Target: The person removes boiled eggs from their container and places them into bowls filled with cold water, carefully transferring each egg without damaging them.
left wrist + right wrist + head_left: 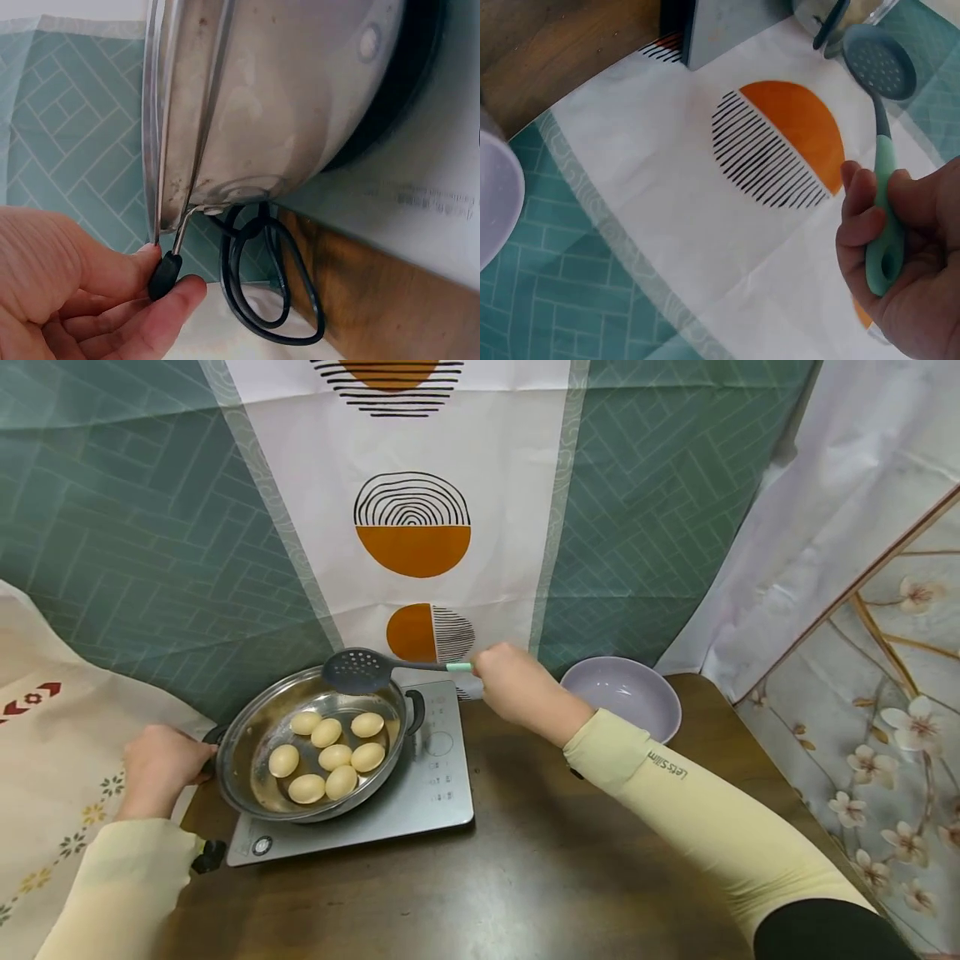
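A steel pot [243, 785] with black-gripped side handles sits on a flat induction cooktop [442, 777]. Inside it lie several pale yellow, egg-like ovals [307, 789]. My left hand [161, 764] pinches the pot's left handle [165, 276] between thumb and fingers, as the left wrist view shows. In my right hand [517, 685] is a slotted skimmer with a green handle [886, 225], the fingers wrapped round it. The skimmer's dark perforated head [356, 671] hangs over the pot's far right rim, with nothing on it that shows.
A lilac bowl [626, 693] stands at the back right of the wooden table [525, 852], partly behind my right forearm. A looped black cable [300, 277] hangs beside the cooktop under the left handle. Patterned cloth [637, 510] hangs close behind the table.
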Demonstrator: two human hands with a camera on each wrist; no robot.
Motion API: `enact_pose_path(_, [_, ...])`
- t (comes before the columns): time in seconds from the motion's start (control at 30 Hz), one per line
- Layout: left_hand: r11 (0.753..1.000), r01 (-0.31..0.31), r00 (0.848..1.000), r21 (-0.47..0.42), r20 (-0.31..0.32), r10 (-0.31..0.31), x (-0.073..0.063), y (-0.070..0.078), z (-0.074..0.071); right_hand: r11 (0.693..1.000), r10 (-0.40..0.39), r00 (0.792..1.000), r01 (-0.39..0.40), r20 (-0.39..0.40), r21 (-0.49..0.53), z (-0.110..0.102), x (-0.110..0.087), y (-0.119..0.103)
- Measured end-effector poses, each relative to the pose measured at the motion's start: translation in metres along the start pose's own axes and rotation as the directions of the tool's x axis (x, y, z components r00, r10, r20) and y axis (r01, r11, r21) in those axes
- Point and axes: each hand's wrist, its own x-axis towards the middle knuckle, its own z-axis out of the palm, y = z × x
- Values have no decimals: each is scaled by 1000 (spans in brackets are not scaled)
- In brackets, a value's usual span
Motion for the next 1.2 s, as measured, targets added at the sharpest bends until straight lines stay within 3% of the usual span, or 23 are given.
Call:
enact_pose_path(0.13, [999,-34,999,19,-1,34,-1,1,-4,997,-17,1000,17,4,-69,10,4,-13])
enact_pose_path(0.5, [999,-14,999,-36,-41,13,0,7,-5,967,-105,994,93,-36,-237,16,17,-42])
enact_pose_path(0.67, [999,17,999,-38,-36,-18,-1,5,-3,960,-127,992,118,-22,-254,21,19,-49])
enact_pose_path(0.97, [999,17,1000,-41,-21,-18,-1,7,-3,955,-103,992,120,74,-273,15,12,-58])
enact_pose_path(1.2, [999,11,1000,-34,-26,-12,-3,4,-3,958,-102,991,120,84,-260,10,9,-64])
